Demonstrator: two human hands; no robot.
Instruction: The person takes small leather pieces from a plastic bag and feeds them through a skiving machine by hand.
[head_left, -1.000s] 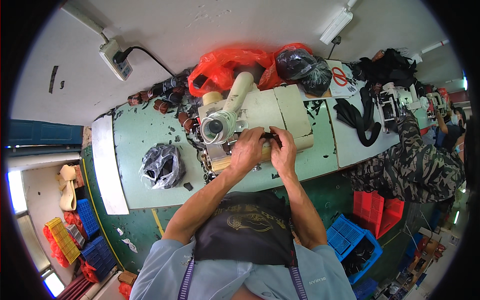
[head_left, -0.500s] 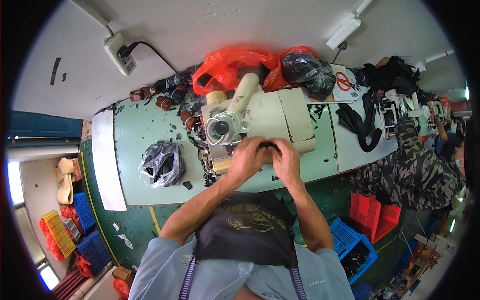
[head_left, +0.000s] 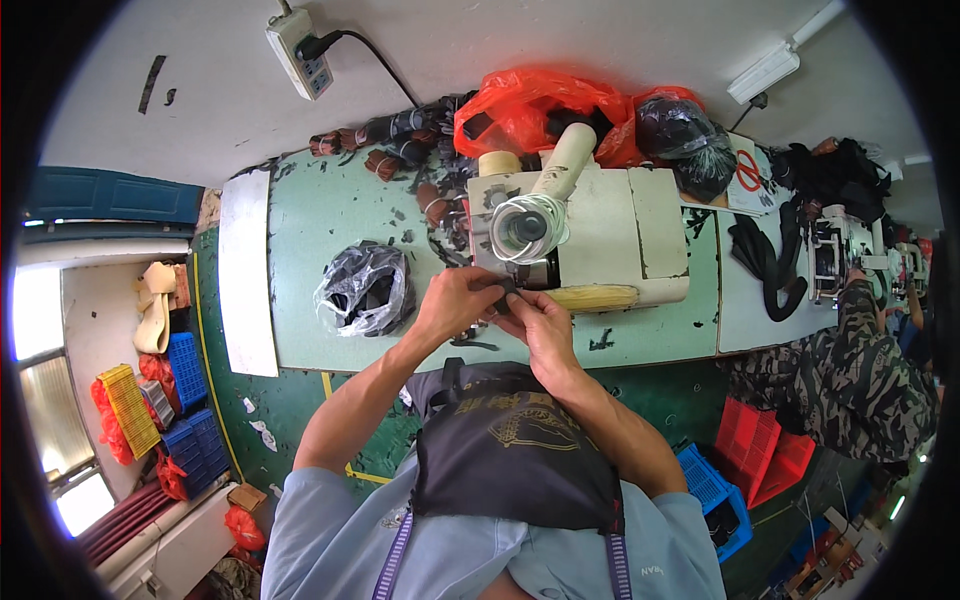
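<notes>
My left hand (head_left: pixel 458 301) and my right hand (head_left: pixel 543 329) meet in front of a cream-coloured machine (head_left: pixel 610 220). Between their fingertips they pinch a small black strip of material (head_left: pixel 507 294); its full shape is hidden by the fingers. The hands are at the machine's near left end, beside a yellow bar (head_left: pixel 600 298) along its front edge. On top of the machine, a coil of white cord (head_left: pixel 526 230) is looped around a post. Left of my hands, a clear plastic bag (head_left: pixel 368 290) holding black pieces sits on the green table (head_left: pixel 300 215).
Red plastic bags (head_left: pixel 510 95) and dark bundles line the wall behind the machine. Black scraps lie scattered over the table. Black straps (head_left: pixel 770 265) lie to the right, near a person in a camouflage jacket (head_left: pixel 850 380). Red (head_left: pixel 765 450) and blue crates (head_left: pixel 705 475) stand on the floor.
My hands have moved left and nearer to me relative to the machine, turning the black piece between them. The view has shifted, so the table sits further right and higher.
</notes>
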